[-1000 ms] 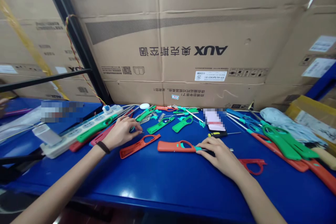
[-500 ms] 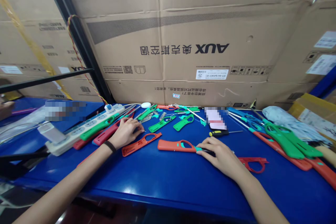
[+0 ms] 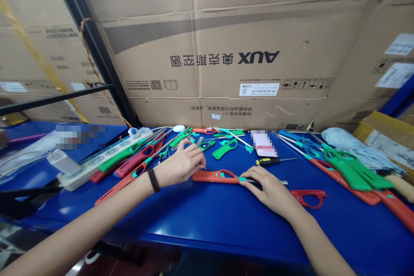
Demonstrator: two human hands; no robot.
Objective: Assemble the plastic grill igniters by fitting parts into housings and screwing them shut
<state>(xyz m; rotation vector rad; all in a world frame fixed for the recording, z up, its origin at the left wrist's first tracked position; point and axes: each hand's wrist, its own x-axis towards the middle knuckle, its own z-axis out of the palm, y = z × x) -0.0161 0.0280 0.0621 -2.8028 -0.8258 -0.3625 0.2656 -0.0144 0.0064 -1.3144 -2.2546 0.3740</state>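
Note:
An orange-red long-nosed gas lighter (image 3: 215, 176) with teal parts lies across the blue table in front of me. My right hand (image 3: 263, 185) pinches it at the base of its metal tube, whose tip sticks out past the hand. Just beyond the lighter's handle end, my left hand (image 3: 186, 161) is closed, fingertips pointing down. A small thin metal piece (image 3: 205, 168) shows below those fingertips, too small to name surely. Right of my right hand lies a red shell half (image 3: 310, 198). Behind the lighter is a green shell half (image 3: 224, 149).
A yellow-black screwdriver (image 3: 268, 161) lies near a phone-like pink panel (image 3: 264, 143). On the left are a white power strip (image 3: 97, 161) and several lighters. Green shells (image 3: 349, 168) and more lighters are piled right. A cardboard box (image 3: 210, 51) stands behind.
My left hand has moved right with the small metal piece, up to the lighter's handle end. It now covers the spot where an orange shell half lay. My right hand keeps its hold.

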